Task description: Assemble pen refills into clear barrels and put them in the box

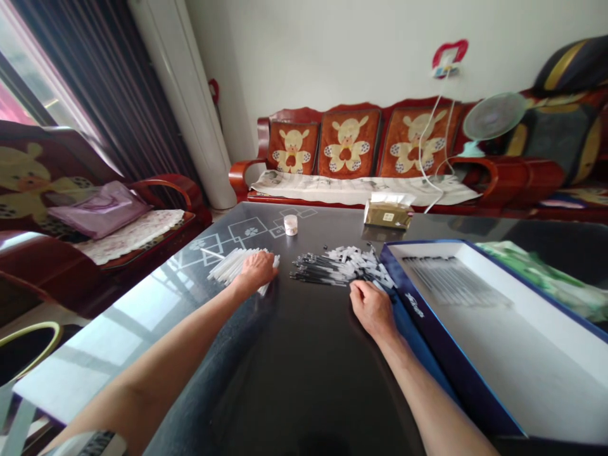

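Note:
On the dark table lies a spread of whitish translucent pen barrels (227, 266). My left hand (258, 268) rests over their right end, back up and fingers curled down among them; what the fingertips pinch is hidden. To the right are black-tipped pen refills (316, 269), side by side in a bundle. White and clear pen caps (354, 258) lie heaped against them. At the near edge of that heap is my right hand (373, 307), its fingers folded in. Whatever it holds cannot be made out.
A large blue box (475, 380) with a white inside stands on the right, holding a row of pens (439, 278). Behind it lies a green-and-white plastic bag (541, 278). A small white jar (291, 225) and a tissue box (388, 212) stand farther back on the table (304, 380).

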Action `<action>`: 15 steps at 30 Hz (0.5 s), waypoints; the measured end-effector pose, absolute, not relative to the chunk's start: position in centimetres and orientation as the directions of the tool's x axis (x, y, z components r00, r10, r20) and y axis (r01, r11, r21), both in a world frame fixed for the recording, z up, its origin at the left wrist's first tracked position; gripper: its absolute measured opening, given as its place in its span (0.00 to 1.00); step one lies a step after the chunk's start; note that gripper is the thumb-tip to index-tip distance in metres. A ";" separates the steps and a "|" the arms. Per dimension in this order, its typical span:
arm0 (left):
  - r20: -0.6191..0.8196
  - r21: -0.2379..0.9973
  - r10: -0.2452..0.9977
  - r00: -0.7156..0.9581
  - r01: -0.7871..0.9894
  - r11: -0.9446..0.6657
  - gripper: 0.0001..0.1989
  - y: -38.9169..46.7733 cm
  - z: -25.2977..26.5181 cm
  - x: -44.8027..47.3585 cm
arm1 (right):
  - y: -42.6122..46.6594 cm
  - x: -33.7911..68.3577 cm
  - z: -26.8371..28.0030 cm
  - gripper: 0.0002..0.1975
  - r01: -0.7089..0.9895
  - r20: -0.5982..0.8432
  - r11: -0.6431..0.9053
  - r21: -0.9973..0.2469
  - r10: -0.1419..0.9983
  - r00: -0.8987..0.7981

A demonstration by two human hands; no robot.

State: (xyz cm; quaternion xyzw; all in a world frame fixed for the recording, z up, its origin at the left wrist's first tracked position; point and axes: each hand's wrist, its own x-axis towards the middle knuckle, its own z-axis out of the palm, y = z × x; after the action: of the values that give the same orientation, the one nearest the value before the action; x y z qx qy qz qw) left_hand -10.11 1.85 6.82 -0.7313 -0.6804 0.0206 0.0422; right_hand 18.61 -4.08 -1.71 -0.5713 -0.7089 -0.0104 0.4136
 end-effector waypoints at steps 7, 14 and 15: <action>-0.007 -0.086 0.998 0.064 0.994 -0.065 0.15 0.9 5.8 -10.4 | -4.3 18.5 -1.4 0.11 0.815 0.585 0.330 -0.476 0.811 0.013; 0.025 -0.101 0.998 0.062 0.993 -0.059 0.13 0.6 5.5 -10.1 | -4.3 18.5 -1.3 0.11 0.815 0.565 0.320 -0.484 0.825 0.011; 0.036 -0.104 0.997 0.069 0.992 -0.065 0.13 0.5 5.3 -9.9 | -4.3 18.4 -1.2 0.11 0.816 0.565 0.320 -0.481 0.825 0.010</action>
State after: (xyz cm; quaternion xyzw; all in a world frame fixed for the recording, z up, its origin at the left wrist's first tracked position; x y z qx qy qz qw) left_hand -9.94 0.50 5.29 -0.7294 -0.6819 0.0227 0.0504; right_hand 18.44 -4.31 -1.20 -0.5832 -0.7036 0.0056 0.4059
